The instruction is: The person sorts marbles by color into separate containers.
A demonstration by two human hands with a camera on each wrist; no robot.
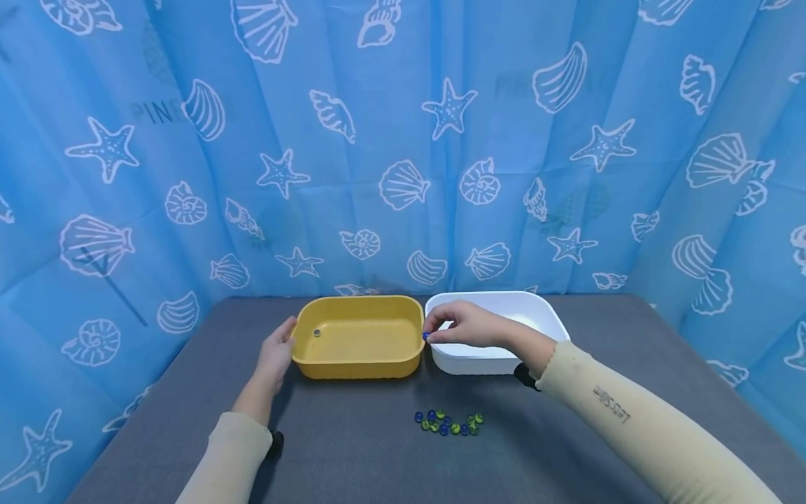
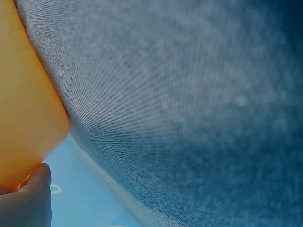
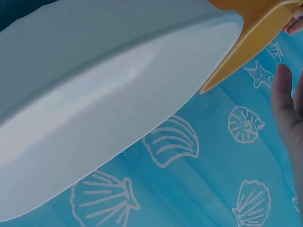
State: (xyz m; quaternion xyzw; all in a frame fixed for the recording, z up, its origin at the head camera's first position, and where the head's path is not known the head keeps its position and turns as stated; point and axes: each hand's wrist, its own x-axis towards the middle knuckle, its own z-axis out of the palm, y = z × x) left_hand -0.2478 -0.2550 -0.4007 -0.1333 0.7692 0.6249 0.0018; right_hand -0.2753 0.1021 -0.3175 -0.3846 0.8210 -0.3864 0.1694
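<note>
A yellow tub (image 1: pixel 359 371) stands left of a white tub (image 1: pixel 478 367), their near corners close together. My left hand (image 1: pixel 275 357) holds the yellow tub's left rim; in the left wrist view a finger (image 2: pixel 35 189) lies against its wall. Over the white tub's left end is my right hand (image 1: pixel 469 325), pinching a small blue marble (image 1: pixel 426 336) between thumb and fingertips, near where the two rims meet. The right wrist view shows fingers (image 3: pixel 283 90), but the marble is not visible there. Several blue and yellow-green marbles (image 1: pixel 455 428) lie loose on the table in front.
Inside the yellow tub, at its left end, is a small round grey piece (image 1: pixel 317 332). A dark grey cloth covers the table (image 1: pixel 352 448). Blue curtains (image 1: pixel 340 182) with white shell and starfish prints hang behind and at both sides.
</note>
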